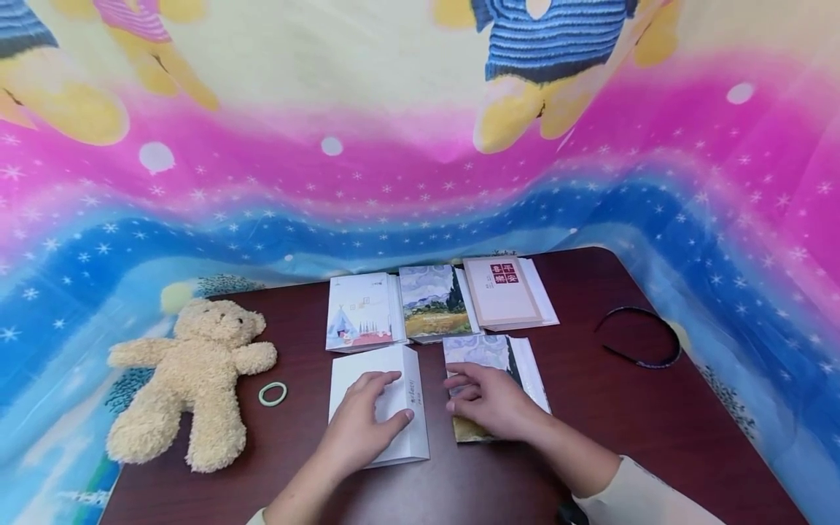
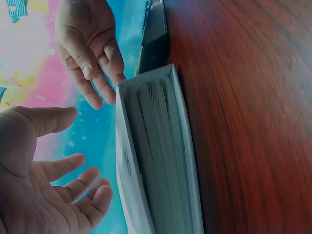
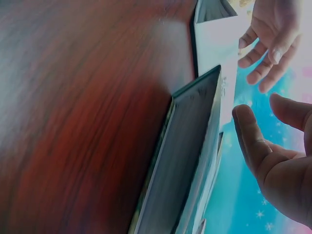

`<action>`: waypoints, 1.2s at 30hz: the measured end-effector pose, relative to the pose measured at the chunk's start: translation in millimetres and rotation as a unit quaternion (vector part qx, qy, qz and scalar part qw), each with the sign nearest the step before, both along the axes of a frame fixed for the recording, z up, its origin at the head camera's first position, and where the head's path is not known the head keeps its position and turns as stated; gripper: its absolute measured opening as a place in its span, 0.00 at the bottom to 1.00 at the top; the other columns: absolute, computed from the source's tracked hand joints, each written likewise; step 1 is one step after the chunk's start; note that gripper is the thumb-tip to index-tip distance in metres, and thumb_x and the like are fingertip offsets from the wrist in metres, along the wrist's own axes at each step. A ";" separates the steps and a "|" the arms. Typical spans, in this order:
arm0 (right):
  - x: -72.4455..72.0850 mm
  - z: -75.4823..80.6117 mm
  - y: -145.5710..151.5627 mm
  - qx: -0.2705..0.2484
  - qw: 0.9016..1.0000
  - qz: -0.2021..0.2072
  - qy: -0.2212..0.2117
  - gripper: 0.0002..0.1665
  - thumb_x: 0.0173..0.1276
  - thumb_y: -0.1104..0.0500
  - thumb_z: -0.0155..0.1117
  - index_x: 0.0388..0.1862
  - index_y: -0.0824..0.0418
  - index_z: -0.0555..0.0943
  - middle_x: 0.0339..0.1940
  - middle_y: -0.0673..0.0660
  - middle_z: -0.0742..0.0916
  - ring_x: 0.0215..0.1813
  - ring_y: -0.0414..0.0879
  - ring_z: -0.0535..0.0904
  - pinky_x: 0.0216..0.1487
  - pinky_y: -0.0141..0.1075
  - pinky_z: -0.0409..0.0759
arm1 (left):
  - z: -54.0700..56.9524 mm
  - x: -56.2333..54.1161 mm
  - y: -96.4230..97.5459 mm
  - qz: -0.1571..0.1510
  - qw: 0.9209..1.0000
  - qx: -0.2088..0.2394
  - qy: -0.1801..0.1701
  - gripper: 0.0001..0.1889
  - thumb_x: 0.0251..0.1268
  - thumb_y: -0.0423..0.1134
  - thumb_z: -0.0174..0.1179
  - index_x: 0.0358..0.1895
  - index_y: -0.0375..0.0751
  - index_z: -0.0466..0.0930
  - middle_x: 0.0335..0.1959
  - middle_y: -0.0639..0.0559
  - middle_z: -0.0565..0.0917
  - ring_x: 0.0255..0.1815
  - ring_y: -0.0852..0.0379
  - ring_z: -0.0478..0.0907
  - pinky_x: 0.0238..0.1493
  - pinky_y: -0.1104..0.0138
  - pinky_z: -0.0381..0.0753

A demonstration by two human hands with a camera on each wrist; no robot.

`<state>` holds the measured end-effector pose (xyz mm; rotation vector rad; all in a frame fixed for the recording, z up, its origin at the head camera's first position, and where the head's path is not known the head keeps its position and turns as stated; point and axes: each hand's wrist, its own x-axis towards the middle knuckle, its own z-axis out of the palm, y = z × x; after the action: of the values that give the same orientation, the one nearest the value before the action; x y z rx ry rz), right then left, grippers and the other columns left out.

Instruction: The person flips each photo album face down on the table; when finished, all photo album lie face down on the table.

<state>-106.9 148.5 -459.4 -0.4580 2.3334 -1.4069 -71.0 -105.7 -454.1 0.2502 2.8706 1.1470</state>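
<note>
A thick white album (image 1: 410, 364) lies near the table's front, and my left hand (image 1: 361, 423) hovers over it with the fingers loosely bent and the thumb apart. To its right lies an album with a painted landscape cover (image 1: 472, 350); over this one is my right hand (image 1: 495, 405), fingers relaxed and slightly curved. Both wrist views show a gap between the hands and the albums. In the left wrist view the white album's page edges (image 2: 156, 126) face the camera. The right wrist view shows the painted album's page block (image 3: 185, 131). Neither hand holds anything.
Behind stand three more albums: one with a tent picture (image 1: 357, 313), another landscape one (image 1: 433, 299), and a pink one with red characters (image 1: 505, 299). A teddy bear (image 1: 203, 379) and green ring (image 1: 261, 397) lie left; a black headband (image 1: 676, 339) lies right. Patterned cloth surrounds the table.
</note>
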 end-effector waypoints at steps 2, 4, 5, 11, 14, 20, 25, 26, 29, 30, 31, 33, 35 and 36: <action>0.1 0.7 4.3 -0.001 1.000 -0.009 0.003 0.36 0.69 0.61 0.72 0.73 0.69 0.72 0.58 0.63 0.87 0.49 0.44 0.88 0.47 0.33 0.84 | -0.1 -0.9 2.9 -0.003 1.000 0.019 -0.004 0.30 0.60 0.48 0.75 0.65 0.46 0.81 0.59 0.50 0.81 0.55 0.50 0.80 0.52 0.54 0.82; 0.6 1.0 8.8 0.000 1.000 -0.019 0.006 0.36 0.69 0.62 0.72 0.73 0.69 0.72 0.57 0.62 0.88 0.49 0.44 0.88 0.47 0.32 0.84 | -0.1 -1.7 5.7 -0.009 0.999 0.042 -0.009 0.29 0.61 0.46 0.75 0.65 0.46 0.81 0.58 0.50 0.82 0.52 0.51 0.81 0.49 0.57 0.83; 0.9 1.0 11.1 0.002 1.000 -0.024 0.010 0.36 0.69 0.62 0.72 0.73 0.69 0.72 0.57 0.61 0.88 0.49 0.44 0.88 0.47 0.32 0.84 | -0.4 -2.0 7.1 -0.012 0.998 0.053 -0.012 0.28 0.61 0.46 0.75 0.65 0.46 0.81 0.57 0.49 0.82 0.51 0.51 0.81 0.48 0.57 0.83; 3.2 -0.4 26.6 -0.017 0.999 -0.044 0.013 0.37 0.69 0.61 0.73 0.74 0.69 0.72 0.58 0.63 0.87 0.51 0.47 0.87 0.47 0.33 0.84 | -3.6 -2.5 15.1 -0.029 0.993 0.111 -0.036 0.27 0.64 0.45 0.72 0.66 0.43 0.80 0.54 0.45 0.82 0.51 0.48 0.81 0.48 0.58 0.84; 5.0 -2.3 34.7 -0.024 0.998 -0.050 0.015 0.37 0.70 0.60 0.73 0.74 0.69 0.71 0.59 0.64 0.86 0.51 0.48 0.87 0.48 0.33 0.85 | -6.1 -2.1 20.1 -0.038 0.988 0.141 -0.049 0.27 0.65 0.44 0.71 0.66 0.43 0.79 0.54 0.44 0.82 0.53 0.47 0.81 0.49 0.57 0.85; 4.4 -4.6 48.5 -0.030 0.997 -0.066 0.030 0.37 0.69 0.62 0.73 0.74 0.69 0.71 0.59 0.65 0.86 0.51 0.48 0.87 0.49 0.33 0.85 | -6.9 -2.5 30.1 -0.045 0.979 0.187 -0.073 0.29 0.66 0.42 0.70 0.69 0.42 0.76 0.60 0.41 0.80 0.57 0.42 0.81 0.52 0.58 0.86; 4.0 -6.4 57.8 -0.026 0.996 -0.072 0.039 0.37 0.69 0.61 0.73 0.73 0.70 0.71 0.60 0.65 0.85 0.53 0.50 0.86 0.51 0.33 0.84 | -8.5 -3.0 35.7 -0.045 0.972 0.210 -0.098 0.31 0.67 0.41 0.69 0.72 0.41 0.73 0.65 0.39 0.77 0.60 0.40 0.80 0.54 0.58 0.85; 4.3 -6.2 59.3 -0.025 0.996 -0.071 0.039 0.37 0.69 0.61 0.73 0.73 0.71 0.71 0.60 0.65 0.85 0.53 0.50 0.86 0.51 0.33 0.84 | -8.9 -3.1 36.8 -0.044 0.971 0.213 -0.102 0.31 0.67 0.41 0.69 0.72 0.40 0.73 0.66 0.39 0.77 0.61 0.40 0.80 0.55 0.57 0.84; 4.5 -5.9 63.6 -0.016 0.997 -0.072 0.036 0.37 0.70 0.60 0.73 0.74 0.70 0.71 0.61 0.65 0.85 0.54 0.51 0.85 0.52 0.33 0.84 | -9.9 -3.4 40.6 -0.043 0.969 0.218 -0.110 0.32 0.67 0.40 0.69 0.73 0.38 0.71 0.68 0.38 0.75 0.62 0.40 0.79 0.56 0.55 0.84; 4.7 -5.6 65.2 -0.013 0.997 -0.071 0.037 0.37 0.71 0.60 0.72 0.74 0.70 0.70 0.61 0.65 0.85 0.55 0.51 0.85 0.52 0.34 0.84 | -10.1 -3.7 42.0 -0.044 0.968 0.220 -0.112 0.33 0.67 0.40 0.69 0.73 0.38 0.71 0.69 0.37 0.75 0.62 0.40 0.79 0.57 0.55 0.84; 4.7 -5.4 66.2 -0.009 0.997 -0.073 0.036 0.37 0.71 0.59 0.72 0.74 0.69 0.71 0.61 0.65 0.85 0.55 0.51 0.85 0.52 0.34 0.84 | -10.2 -4.0 43.4 -0.045 0.967 0.222 -0.115 0.33 0.67 0.40 0.69 0.73 0.38 0.70 0.69 0.37 0.74 0.62 0.40 0.79 0.57 0.55 0.84; 4.6 -5.2 68.7 -0.003 0.997 -0.075 0.035 0.37 0.71 0.59 0.72 0.75 0.69 0.70 0.62 0.64 0.85 0.55 0.51 0.85 0.51 0.34 0.84 | -10.7 -4.8 45.9 -0.046 0.966 0.223 -0.121 0.34 0.67 0.41 0.69 0.74 0.37 0.69 0.70 0.36 0.74 0.63 0.39 0.79 0.58 0.53 0.83; 4.3 -5.7 71.2 0.003 0.997 -0.075 0.033 0.37 0.71 0.58 0.72 0.75 0.69 0.70 0.62 0.64 0.84 0.55 0.51 0.84 0.51 0.34 0.84 | -11.3 -5.6 47.8 -0.046 0.965 0.222 -0.129 0.35 0.67 0.41 0.69 0.75 0.37 0.69 0.71 0.37 0.74 0.63 0.40 0.79 0.59 0.51 0.83; 4.3 -5.7 72.3 0.006 0.997 -0.077 0.032 0.38 0.71 0.58 0.72 0.75 0.68 0.70 0.62 0.64 0.84 0.55 0.52 0.84 0.51 0.34 0.84 | -11.5 -6.0 48.6 -0.047 0.965 0.221 -0.132 0.35 0.66 0.42 0.69 0.75 0.37 0.68 0.70 0.37 0.74 0.63 0.40 0.79 0.59 0.50 0.83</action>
<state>-102.6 220.8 -465.0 -0.3300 2.4723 -1.4662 -77.0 -57.1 -465.6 0.2213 2.3247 1.6498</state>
